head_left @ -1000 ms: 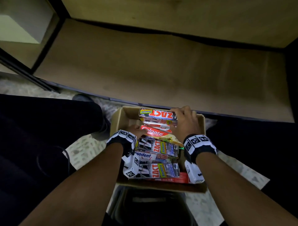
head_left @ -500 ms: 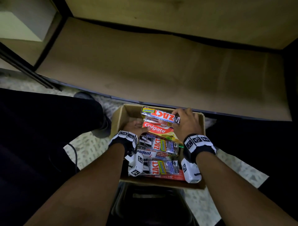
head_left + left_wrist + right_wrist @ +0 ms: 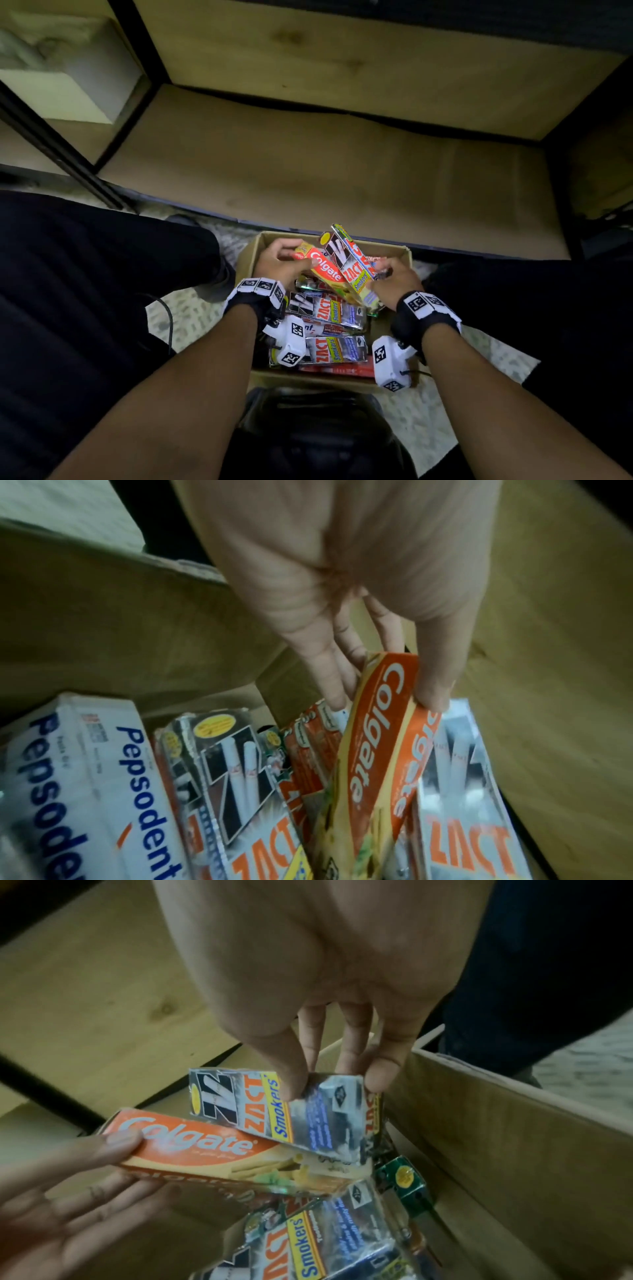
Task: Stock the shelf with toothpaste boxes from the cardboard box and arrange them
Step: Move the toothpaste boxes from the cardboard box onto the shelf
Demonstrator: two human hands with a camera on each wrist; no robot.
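Observation:
An open cardboard box [image 3: 250,253] on the floor holds several toothpaste boxes. My left hand [image 3: 281,262] pinches the end of a red Colgate box [image 3: 325,270], thumb on top and fingers beneath; the left wrist view shows that Colgate box [image 3: 373,739] tilted up. My right hand [image 3: 394,281] grips the near end of a silver ZACT Smokers box [image 3: 352,263], raised and angled toward the shelf; in the right wrist view the ZACT box [image 3: 281,1110] overlaps the Colgate box [image 3: 198,1148]. The wooden shelf board [image 3: 342,164] ahead is bare.
More ZACT boxes [image 3: 325,308] and a white Pepsodent box [image 3: 85,777] lie in the carton. Black shelf frame posts [image 3: 68,161] stand at the left. My dark trouser legs [image 3: 85,274] flank the carton on a speckled floor [image 3: 191,322].
Both hands have lifted their boxes out of the pile: the ZACT box swung from lying crosswise to pointing up toward the shelf, and the Colgate box tilted up with it.

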